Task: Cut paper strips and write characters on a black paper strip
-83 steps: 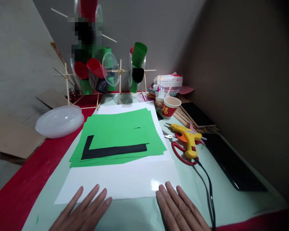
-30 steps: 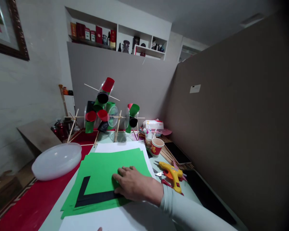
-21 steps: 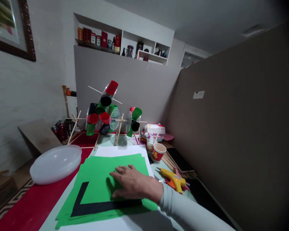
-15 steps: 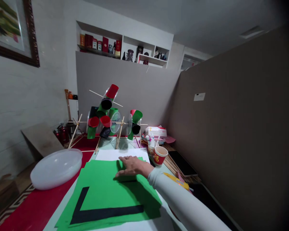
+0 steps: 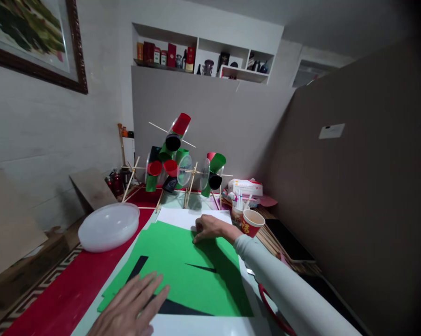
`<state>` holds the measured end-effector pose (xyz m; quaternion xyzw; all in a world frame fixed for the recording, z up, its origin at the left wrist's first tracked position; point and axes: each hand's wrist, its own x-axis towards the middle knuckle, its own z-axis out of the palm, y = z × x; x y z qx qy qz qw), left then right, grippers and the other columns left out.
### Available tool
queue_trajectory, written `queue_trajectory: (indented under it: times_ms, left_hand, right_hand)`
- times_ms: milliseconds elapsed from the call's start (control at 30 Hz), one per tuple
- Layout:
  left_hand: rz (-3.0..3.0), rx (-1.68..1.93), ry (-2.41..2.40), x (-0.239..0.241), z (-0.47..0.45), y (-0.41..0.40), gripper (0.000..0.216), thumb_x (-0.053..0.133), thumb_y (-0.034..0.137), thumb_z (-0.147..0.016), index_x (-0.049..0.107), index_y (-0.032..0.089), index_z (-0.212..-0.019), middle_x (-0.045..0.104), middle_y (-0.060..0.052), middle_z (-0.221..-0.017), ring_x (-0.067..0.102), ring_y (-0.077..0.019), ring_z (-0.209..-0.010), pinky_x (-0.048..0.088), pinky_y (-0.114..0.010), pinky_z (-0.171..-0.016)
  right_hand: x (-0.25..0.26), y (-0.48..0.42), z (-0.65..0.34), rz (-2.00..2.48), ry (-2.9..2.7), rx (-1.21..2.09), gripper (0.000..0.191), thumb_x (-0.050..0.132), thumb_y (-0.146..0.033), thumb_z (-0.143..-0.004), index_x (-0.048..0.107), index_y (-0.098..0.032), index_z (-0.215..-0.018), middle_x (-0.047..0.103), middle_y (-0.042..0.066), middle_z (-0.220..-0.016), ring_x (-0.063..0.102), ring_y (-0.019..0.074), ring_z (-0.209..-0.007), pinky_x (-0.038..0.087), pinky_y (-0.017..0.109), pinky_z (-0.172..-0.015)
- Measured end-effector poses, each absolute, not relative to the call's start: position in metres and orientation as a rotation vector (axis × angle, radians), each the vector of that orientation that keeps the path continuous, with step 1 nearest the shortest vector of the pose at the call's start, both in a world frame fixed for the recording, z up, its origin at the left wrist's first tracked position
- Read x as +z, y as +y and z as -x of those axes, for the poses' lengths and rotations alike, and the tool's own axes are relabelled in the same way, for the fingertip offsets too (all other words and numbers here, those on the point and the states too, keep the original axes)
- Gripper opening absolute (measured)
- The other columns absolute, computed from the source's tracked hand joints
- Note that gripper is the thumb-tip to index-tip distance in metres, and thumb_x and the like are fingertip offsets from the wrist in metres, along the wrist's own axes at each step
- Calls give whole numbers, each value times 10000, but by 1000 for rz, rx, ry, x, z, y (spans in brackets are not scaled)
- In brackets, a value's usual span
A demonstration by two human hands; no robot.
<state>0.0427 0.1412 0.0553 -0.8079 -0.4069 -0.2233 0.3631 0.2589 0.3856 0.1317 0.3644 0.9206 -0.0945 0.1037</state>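
One whitish dish (image 5: 108, 228): on the red surface (image 5: 59, 298), well apart from both hands.
Left hand (image 5: 129, 303): open, fingers extended over the paper's near left part; contact unclear.
Black strip (image 5: 137, 267): against the green, partly hidden by the left hand.
Green paper (image 5: 178, 254): several sheets stacked upon a white sheet (image 5: 175, 215), reaching from one hand to the other.
Right hand (image 5: 211, 226): at the stack's far edge, fingers bent, thumb apart; I cannot tell whether it grips a sheet.
Paper cup (image 5: 251, 224): red and white, upright, just beside the right wrist.
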Motion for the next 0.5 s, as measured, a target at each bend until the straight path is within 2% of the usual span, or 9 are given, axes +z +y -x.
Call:
queue_trajectory:
  times_ms: [100,200,267,367,500]
  left_hand:
    - [2093,-367,-1128,63,-43,144,659,351,329,-1005,93,221,-1602,633,22,-1351,698,-236,-1122,640,-344,-804]
    - [2159,-259,-1268,48,-35,142,678,418,453,-990,158,310,-1599,534,78,-1447,628,-259,-1239,623,-413,-904]
    - [2217,-223,-1323,38,-28,142,671,452,510,-976,210,364,-1585,509,110,-1468,605,-251,-1273,604,-409,-945]
    - [2270,-230,-1346,31,-18,144,649,473,534,-971,249,411,-1567,525,136,-1465,605,-223,-1280,587,-372,-970]
    - [2244,-302,-1314,27,-14,152,661,488,495,-975,237,378,-1575,554,129,-1453,594,-214,-1299,573,-372,-995]
  right_hand:
    - [128,383,-260,-1122,2743,-296,349,637,-354,-988,606,-173,-1285,620,106,-1302,647,254,-1107,563,467,-922]
    - [123,381,-260,-1189,2753,-334,369,636,-361,-987,595,-173,-1303,616,108,-1308,645,258,-1114,561,472,-927]
    - [122,382,-259,-1214,2742,-366,358,635,-365,-988,603,-170,-1287,627,105,-1286,652,252,-1095,565,465,-918]
    - [121,384,-255,-1219,2726,-400,340,633,-368,-990,616,-168,-1265,639,101,-1265,659,244,-1076,566,459,-912]
    - [122,381,-251,-1234,2726,-390,340,640,-362,-984,620,-171,-1265,618,107,-1312,634,262,-1137,545,486,-954]
